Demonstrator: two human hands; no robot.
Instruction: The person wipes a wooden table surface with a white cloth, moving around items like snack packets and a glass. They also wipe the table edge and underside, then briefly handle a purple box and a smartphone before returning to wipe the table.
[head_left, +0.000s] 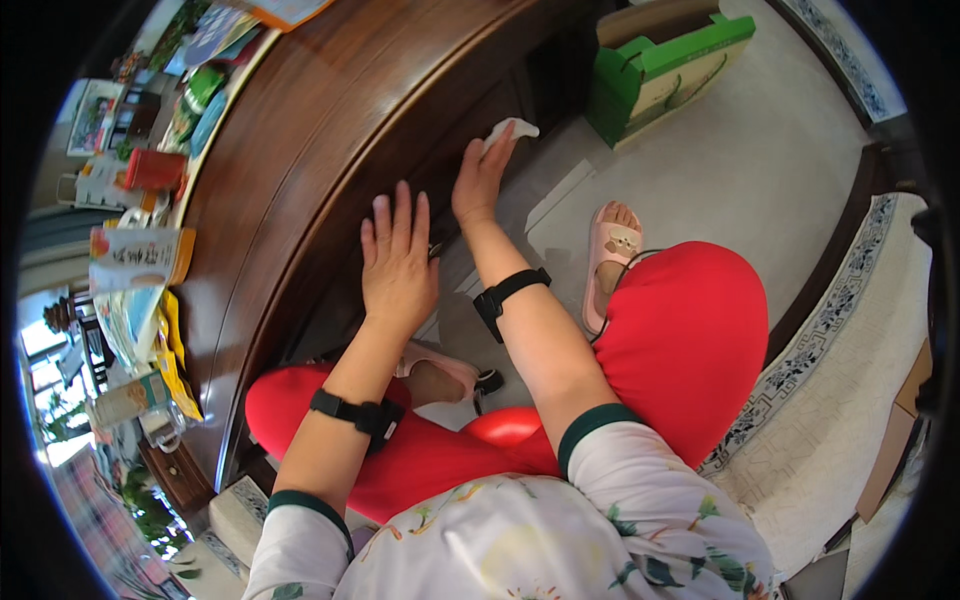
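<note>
My left hand (400, 262) is spread, fingers apart, over the dark wooden front of a cabinet or table (330, 255), beside a small metal knob (435, 250); it holds nothing. Further right, my right hand (484, 176) presses a white cloth or tissue (517, 129) to the lower wooden front, its fingers extended. Part of the cloth is hidden beneath the fingers. Whether the left palm touches the wood cannot be told.
A green open carton (667, 82) stands on the grey floor at the upper right. Packets, a red container (155, 169) and a glass mug (161, 427) crowd the tabletop's left side. A cushioned seat (825, 390) lies at right. My slippered feet (615, 255) are below.
</note>
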